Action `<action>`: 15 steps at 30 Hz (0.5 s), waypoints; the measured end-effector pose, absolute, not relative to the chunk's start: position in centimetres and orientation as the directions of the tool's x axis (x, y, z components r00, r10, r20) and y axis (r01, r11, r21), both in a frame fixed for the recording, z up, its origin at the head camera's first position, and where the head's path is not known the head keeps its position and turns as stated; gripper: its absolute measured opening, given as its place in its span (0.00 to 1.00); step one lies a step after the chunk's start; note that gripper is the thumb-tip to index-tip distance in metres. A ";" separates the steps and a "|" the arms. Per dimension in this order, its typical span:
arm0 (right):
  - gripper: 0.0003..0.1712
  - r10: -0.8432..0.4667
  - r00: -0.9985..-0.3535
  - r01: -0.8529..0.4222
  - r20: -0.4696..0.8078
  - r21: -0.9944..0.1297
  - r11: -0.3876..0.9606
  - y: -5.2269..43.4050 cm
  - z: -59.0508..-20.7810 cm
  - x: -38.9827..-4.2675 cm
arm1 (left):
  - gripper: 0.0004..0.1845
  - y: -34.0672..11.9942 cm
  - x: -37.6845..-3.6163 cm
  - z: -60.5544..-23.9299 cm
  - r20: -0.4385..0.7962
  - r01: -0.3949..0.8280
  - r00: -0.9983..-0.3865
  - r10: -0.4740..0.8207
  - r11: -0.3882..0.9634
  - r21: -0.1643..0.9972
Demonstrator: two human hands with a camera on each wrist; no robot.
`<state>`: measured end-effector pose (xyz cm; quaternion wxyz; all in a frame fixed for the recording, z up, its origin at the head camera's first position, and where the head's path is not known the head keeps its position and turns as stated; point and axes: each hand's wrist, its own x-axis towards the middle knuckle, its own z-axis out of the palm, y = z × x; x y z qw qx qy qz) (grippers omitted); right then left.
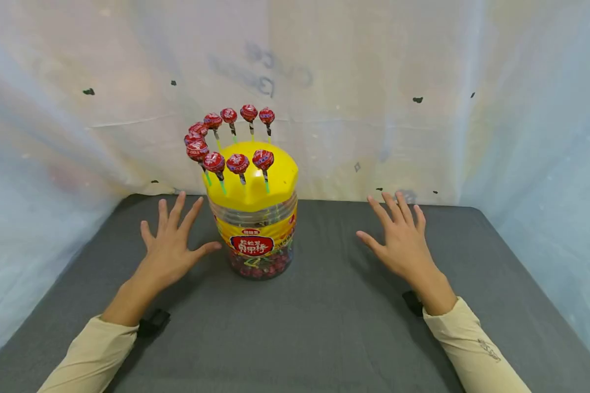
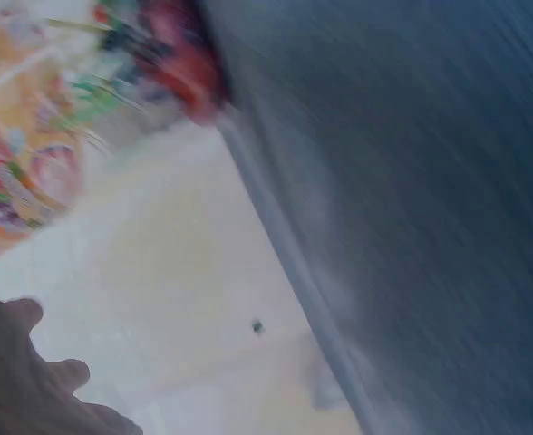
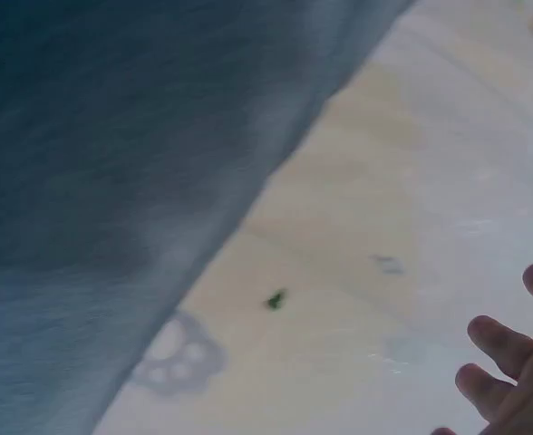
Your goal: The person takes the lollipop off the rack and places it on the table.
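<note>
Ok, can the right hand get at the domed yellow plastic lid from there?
Probably yes: the right hand is spread and holds nothing, nothing stands between it and the domed yellow lid, and the round red-wrapped lollipops leave the lid's right side free.

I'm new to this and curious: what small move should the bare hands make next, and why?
Perhaps move the spread left hand against the clear, yellow-labelled plastic jar to steady it: this hand holds nothing and is nearer than the right hand, while round, red-wrapped lollipops stand upright on the yellow lid.
</note>
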<state>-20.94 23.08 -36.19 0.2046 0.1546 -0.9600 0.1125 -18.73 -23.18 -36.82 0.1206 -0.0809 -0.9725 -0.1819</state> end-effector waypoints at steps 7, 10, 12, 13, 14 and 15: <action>0.46 -0.316 -0.719 -0.550 0.620 -0.229 0.803 20.8 -32.8 -19.4 | 0.58 -21.1 -18.3 -34.6 0.197 0.267 -0.964 0.179 0.638 0.722; 0.46 -0.338 -0.660 -0.625 0.671 -0.240 0.743 19.4 -31.0 -19.0 | 0.58 -20.4 -18.3 -34.0 0.219 0.287 -0.957 0.192 0.488 0.824; 0.45 -0.342 -0.627 -0.666 0.700 -0.254 0.701 18.3 -29.9 -18.8 | 0.58 -19.9 -18.3 -33.7 0.236 0.297 -0.952 0.195 0.400 0.867; 0.45 -0.342 -0.612 -0.685 0.714 -0.261 0.680 17.8 -29.4 -18.7 | 0.58 -19.8 -18.3 -33.6 0.244 0.301 -0.950 0.195 0.361 0.883; 0.44 -0.340 -0.599 -0.702 0.725 -0.270 0.659 17.3 -29.0 -18.6 | 0.57 -19.6 -18.4 -33.4 0.250 0.302 -0.949 0.193 0.323 0.897; 0.44 -0.337 -0.589 -0.715 0.735 -0.280 0.641 16.8 -28.5 -18.5 | 0.57 -19.3 -18.4 -33.3 0.253 0.302 -0.948 0.193 0.290 0.908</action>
